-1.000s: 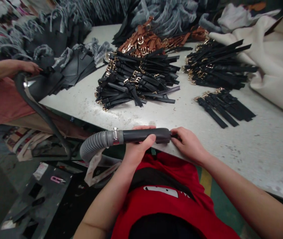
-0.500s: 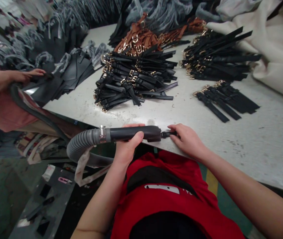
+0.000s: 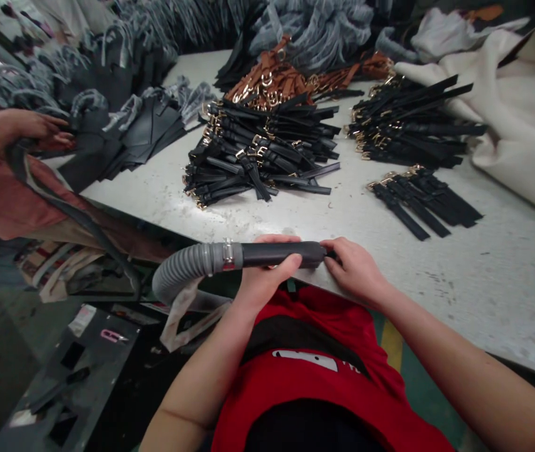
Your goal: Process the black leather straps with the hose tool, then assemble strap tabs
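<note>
My left hand is wrapped round a black handheld tool at the table's front edge, the thumb along its near side. A ribbed grey hose is clamped to the tool's left end and curls down. At the other end, my right hand pinches a small black strap, mostly hidden by the fingers and the tool's tip. Beyond my hands lies a pile of black buckled straps. Several similar straps lie in a row to the right.
Brown buckled straps and another black strap pile lie farther back on the white table. Cream fabric covers the right rear. At left, a co-worker's hand is beside stacked dark pieces. A dark cabinet stands below left.
My left hand has moved the tool right, up to my right fingertips, covering much of the strap between them. The co-worker's hand has shifted left.
</note>
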`<state>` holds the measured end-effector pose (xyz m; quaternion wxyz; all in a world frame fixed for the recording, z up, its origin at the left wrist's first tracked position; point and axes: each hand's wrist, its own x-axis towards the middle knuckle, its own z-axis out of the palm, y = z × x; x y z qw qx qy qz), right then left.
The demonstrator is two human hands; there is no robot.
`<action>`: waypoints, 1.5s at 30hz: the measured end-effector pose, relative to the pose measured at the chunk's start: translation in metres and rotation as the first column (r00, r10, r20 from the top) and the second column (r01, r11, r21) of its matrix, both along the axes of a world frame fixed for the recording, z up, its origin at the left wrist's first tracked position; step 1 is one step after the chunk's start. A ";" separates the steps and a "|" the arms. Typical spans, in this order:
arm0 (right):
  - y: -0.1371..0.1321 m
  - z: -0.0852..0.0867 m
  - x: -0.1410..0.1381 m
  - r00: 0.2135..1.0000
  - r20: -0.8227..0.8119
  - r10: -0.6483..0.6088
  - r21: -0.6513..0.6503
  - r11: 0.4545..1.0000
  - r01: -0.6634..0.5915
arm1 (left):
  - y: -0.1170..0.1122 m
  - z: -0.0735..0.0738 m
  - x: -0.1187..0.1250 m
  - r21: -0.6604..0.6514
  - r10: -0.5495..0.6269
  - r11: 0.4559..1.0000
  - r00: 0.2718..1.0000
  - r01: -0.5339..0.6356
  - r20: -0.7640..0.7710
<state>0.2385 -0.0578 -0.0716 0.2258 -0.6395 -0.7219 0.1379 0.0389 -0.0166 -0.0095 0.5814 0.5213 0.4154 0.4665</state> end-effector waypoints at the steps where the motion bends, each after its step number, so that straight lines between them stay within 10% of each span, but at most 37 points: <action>1: -0.001 0.001 0.000 1.000 0.006 0.004 0.004 1.000 -0.004 | 0.002 0.000 -0.002 -0.024 0.015 1.000 1.000 -0.014 0.022; 7: 0.005 0.014 -0.002 0.995 0.038 0.094 0.003 0.996 -0.095 | 0.005 0.008 -0.044 -0.125 0.229 0.969 0.964 -0.213 0.133; 16: 0.036 0.017 -0.005 0.949 -0.041 0.313 -0.177 0.932 -0.315 | -0.009 0.012 -0.053 -0.154 0.186 0.976 0.961 -0.155 0.206; 45: 0.013 0.002 0.002 0.995 0.042 0.086 -0.013 0.996 -0.085 | 0.012 0.004 -0.003 -0.070 0.039 0.997 0.998 -0.036 0.043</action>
